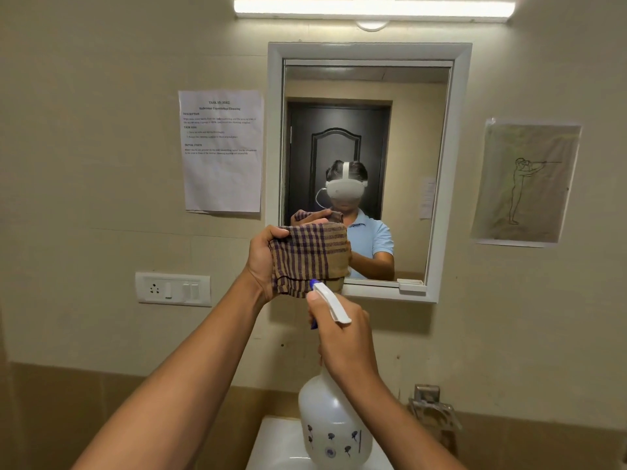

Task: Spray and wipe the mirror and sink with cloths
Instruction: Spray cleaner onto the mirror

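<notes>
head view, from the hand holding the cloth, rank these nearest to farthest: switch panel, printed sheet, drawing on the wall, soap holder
From the left hand, which grips the checked cloth:
1. Switch panel, on the wall just lower left of it.
2. Printed sheet, on the wall up and to its left.
3. Soap holder, low on the right, beside the sink.
4. Drawing, far right on the wall.

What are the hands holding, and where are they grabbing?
Left hand grips the cloth by its left edge. Right hand grips the spray bottle around its neck.
</notes>
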Motion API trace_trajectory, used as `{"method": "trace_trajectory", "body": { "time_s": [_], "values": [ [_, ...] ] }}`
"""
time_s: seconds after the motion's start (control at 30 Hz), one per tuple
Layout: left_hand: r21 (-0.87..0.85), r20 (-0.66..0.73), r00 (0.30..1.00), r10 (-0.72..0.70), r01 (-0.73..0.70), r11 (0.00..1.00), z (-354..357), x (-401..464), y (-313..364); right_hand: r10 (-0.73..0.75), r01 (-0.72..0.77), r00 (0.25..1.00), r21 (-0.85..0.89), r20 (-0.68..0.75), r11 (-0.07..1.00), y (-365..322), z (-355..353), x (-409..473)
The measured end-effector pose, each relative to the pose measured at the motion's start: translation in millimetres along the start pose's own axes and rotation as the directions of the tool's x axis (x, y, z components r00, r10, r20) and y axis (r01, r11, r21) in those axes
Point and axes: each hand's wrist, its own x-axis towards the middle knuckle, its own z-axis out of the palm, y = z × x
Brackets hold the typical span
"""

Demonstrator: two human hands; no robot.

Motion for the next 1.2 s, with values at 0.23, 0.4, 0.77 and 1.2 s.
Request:
{"method": "trace_trajectory", "body": {
  "time_s": [0.23, 0.4, 0.77, 1.2],
  "values": [
    [0.016, -0.052, 0.999, 0.0, 0.001, 1.0, -12.4, -1.8, -0.9, -0.037, 0.037, 0.999, 0.004, -0.039, 0.999, -14.1, 6.2, 13.4],
    [-0.002, 0.029, 0.999, 0.028, -0.028, 1.0, -13.4, -5.5, 11.3, -0.007, 0.006, 1.0, -0.033, -0.022, 0.999, -3.9, 0.9, 14.8],
    [-0.106, 0.057, 0.995, 0.081, -0.075, 0.992, -17.2, -2.7, 33.8, -0.083, 0.086, 0.991, 0.02, -0.102, 0.996, -26.5, -17.4, 59.9],
    [-0.217, -0.183, 0.972, 0.147, -0.186, 0.958, -50.1, 17.2, 51.4, -0.346, 0.332, 0.915, -0.099, -0.209, 0.938, -128.9, -26.1, 181.2]
  ]
}}
